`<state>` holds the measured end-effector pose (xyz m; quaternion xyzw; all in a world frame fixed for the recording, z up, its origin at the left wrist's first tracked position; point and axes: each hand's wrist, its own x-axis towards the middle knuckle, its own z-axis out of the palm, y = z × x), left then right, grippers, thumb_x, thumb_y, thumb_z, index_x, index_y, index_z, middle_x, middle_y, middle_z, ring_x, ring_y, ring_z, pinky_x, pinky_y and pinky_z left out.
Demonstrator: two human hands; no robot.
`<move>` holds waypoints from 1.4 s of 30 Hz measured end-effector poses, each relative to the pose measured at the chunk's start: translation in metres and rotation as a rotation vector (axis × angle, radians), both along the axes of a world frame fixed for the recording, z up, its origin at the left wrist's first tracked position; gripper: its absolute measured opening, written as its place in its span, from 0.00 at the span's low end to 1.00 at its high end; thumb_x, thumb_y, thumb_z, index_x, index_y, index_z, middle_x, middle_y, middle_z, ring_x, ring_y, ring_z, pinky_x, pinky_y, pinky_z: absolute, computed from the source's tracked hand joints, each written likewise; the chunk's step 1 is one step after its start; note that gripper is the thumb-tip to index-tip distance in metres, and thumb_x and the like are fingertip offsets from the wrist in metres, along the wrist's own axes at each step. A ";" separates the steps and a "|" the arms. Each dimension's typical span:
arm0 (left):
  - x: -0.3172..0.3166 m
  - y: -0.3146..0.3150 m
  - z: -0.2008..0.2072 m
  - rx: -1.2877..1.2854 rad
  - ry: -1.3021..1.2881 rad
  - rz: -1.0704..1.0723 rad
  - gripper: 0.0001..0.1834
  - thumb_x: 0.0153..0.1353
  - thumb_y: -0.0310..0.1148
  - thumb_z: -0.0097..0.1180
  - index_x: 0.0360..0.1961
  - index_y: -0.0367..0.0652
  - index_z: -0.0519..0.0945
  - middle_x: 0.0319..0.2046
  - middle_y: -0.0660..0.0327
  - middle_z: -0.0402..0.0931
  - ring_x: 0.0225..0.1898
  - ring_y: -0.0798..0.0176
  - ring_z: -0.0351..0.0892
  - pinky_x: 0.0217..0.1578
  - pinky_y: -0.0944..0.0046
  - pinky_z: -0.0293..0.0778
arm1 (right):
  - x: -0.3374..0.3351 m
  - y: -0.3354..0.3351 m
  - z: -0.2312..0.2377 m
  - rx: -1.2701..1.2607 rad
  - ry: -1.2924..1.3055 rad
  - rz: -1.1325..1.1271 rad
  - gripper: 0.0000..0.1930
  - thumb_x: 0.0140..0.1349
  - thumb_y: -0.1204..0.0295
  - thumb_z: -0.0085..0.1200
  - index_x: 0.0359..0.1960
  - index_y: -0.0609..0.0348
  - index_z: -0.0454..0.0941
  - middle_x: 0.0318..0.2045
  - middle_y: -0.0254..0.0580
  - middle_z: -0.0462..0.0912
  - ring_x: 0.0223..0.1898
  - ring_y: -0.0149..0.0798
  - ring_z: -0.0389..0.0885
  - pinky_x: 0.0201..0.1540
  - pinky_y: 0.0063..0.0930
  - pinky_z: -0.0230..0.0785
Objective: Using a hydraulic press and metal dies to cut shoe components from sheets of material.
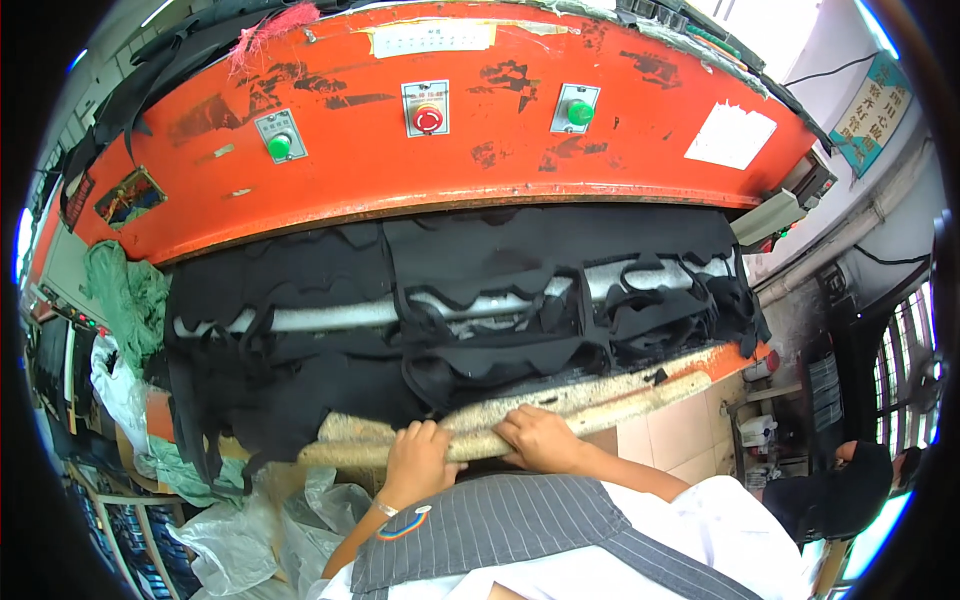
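Grasping a pale bar [625,407]: left hand [420,462] and right hand [543,440], side by side.
Palms are hidden; the bar's left end, near black fabric [320,380], is unclear.

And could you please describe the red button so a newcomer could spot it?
Find the orange machine panel beyond the black fabric. On it, between two green push-buttons, sits the red mushroom button. It alone of the three is red.

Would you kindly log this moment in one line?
left hand: closed on pale bar; right hand: closed on same bar; black material: ragged, spread beyond bar; orange panel: beyond material
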<state>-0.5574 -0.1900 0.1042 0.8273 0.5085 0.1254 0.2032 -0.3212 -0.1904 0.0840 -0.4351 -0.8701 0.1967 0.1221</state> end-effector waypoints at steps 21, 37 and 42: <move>0.013 0.367 -0.091 0.434 -0.299 0.029 0.10 0.44 0.36 0.69 0.23 0.44 0.80 0.35 0.59 0.71 0.42 0.51 0.71 0.44 0.54 0.68 | 0.047 0.329 -0.072 0.557 0.222 -0.307 0.10 0.52 0.64 0.63 0.23 0.55 0.78 0.25 0.38 0.74 0.35 0.46 0.74 0.39 0.40 0.65; 0.026 0.390 -0.089 0.527 -0.480 0.122 0.09 0.49 0.31 0.66 0.26 0.41 0.77 0.37 0.58 0.66 0.45 0.53 0.66 0.49 0.56 0.62 | 0.050 0.408 0.003 -0.240 -0.255 -0.160 0.43 0.50 0.28 0.48 0.35 0.63 0.85 0.36 0.59 0.83 0.41 0.59 0.81 0.47 0.42 0.74; 0.046 0.396 -0.074 0.606 -0.710 0.137 0.10 0.54 0.33 0.65 0.29 0.40 0.77 0.38 0.57 0.63 0.44 0.56 0.65 0.49 0.60 0.63 | 0.028 0.426 0.050 -0.616 -0.349 -0.181 0.57 0.41 0.21 0.47 0.62 0.60 0.70 0.68 0.59 0.57 0.72 0.51 0.50 0.70 0.46 0.47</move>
